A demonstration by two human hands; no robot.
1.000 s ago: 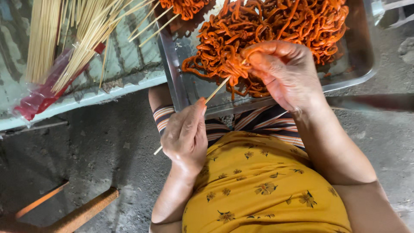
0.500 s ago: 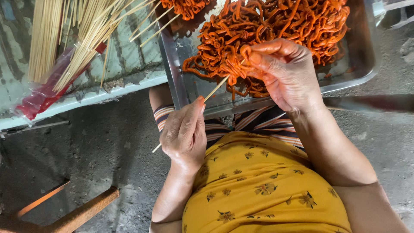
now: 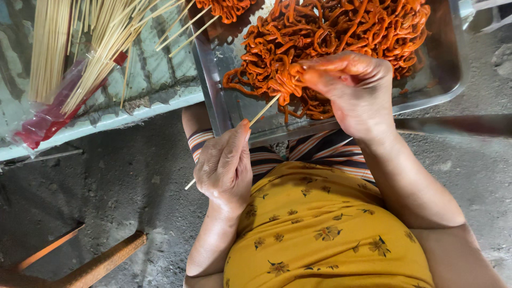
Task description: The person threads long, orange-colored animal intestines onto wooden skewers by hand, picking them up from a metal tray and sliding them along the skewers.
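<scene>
My left hand [image 3: 224, 165] grips a thin bamboo skewer [image 3: 262, 111] that points up and right toward the tray. My right hand [image 3: 354, 90] pinches an orange marinated strip [image 3: 282, 80] at its fingertips, and the skewer's tip meets that strip. Both hands work over the near edge of a steel tray [image 3: 450, 69] heaped with orange marinated strips [image 3: 341, 26]. The skewer's lower end sticks out below my left hand.
A bundle of loose bamboo skewers [image 3: 96, 37], partly in a clear and red plastic bag [image 3: 48, 120], lies on a pale green surface [image 3: 154, 69] at the upper left. Bare concrete floor [image 3: 106, 181] lies below. Rusty metal bars [image 3: 101, 261] cross the lower left.
My right hand has lifted the orange strip slightly and pushed it further onto the skewer tip. My left hand has kept its grip almost unmoved.
</scene>
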